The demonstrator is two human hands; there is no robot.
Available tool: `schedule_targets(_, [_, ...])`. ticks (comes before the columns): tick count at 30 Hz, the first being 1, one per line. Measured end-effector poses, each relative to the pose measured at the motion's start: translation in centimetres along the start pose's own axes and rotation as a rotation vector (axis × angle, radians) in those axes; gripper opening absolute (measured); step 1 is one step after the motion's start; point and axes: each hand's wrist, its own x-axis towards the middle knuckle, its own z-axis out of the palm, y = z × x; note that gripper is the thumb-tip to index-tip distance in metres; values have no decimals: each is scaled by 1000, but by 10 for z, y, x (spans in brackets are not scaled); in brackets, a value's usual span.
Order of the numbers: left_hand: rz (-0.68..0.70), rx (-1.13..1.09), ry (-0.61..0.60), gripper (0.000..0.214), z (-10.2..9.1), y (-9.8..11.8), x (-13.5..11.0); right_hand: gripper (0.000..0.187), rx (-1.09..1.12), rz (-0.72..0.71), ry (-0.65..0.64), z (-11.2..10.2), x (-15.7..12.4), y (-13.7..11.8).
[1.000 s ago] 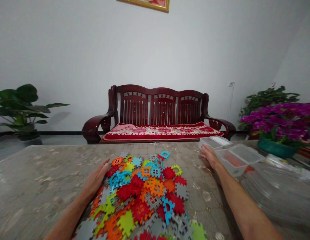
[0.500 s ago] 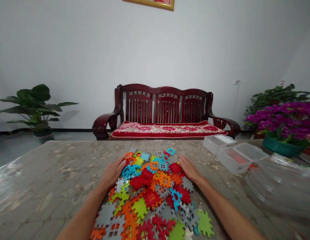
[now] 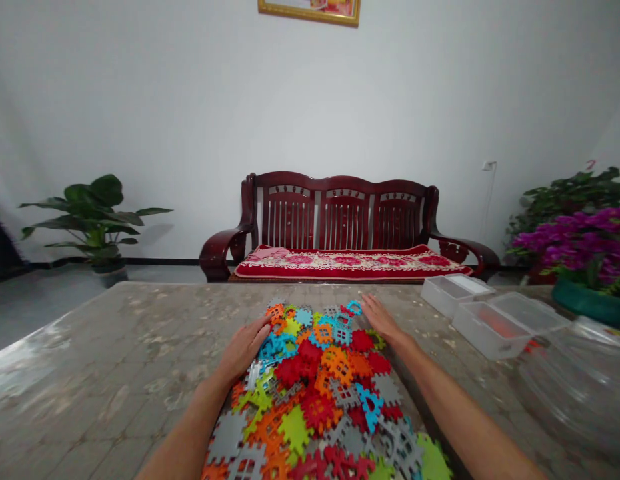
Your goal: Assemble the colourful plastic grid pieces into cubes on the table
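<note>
With the left hand (image 3: 246, 348) and the right hand (image 3: 383, 320) set along opposite flanks of the heap of toothed interlocking tiles (image 3: 317, 400), steadying the edges seems best done with the little-finger sides low to the bench (image 3: 140, 347) and the fingers together, so that loose pieces cannot slip under. Pressure is better light and even from both sides; a hard push on one flank would probably ride the thin tiles over each other or hook their teeth. The far end deserves care, since the sky-blue ring tile (image 3: 355, 313) lies right beside the right fingertips and could easily be flicked away. Each hand's grip is open, fingers extended, with no piece visibly held; the left fingertips lie against or just beside the heap's edge, exact contact being hard to tell. The heap sits on the bench between the forearms, running from the near edge of view to just past the fingertips. Its tiles are flat, squarish and notched all round, in red, orange, blue, grey and yellow-green; some are solid, like the yellow-green tile (image 3: 296, 430), others pierced with window panes, like the orange window tile (image 3: 275, 312), overlapping at random angles.
</note>
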Motion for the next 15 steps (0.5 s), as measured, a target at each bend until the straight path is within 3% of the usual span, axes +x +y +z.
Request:
schedule_targets(3, [12, -11, 25, 60, 1, -1, 0, 59, 33, 13, -62, 12, 7, -6])
schedule_targets(7, [13, 15, 19, 60, 2, 1, 0, 63, 77, -7, -83, 23, -5, -9])
schedule_targets(12, [8, 74, 69, 60, 3, 3, 0, 83, 287, -23, -19, 2, -26, 5])
schedule_targets(15, [-39, 80, 119, 61, 1, 4, 0, 89, 283, 35, 39, -10, -43, 13])
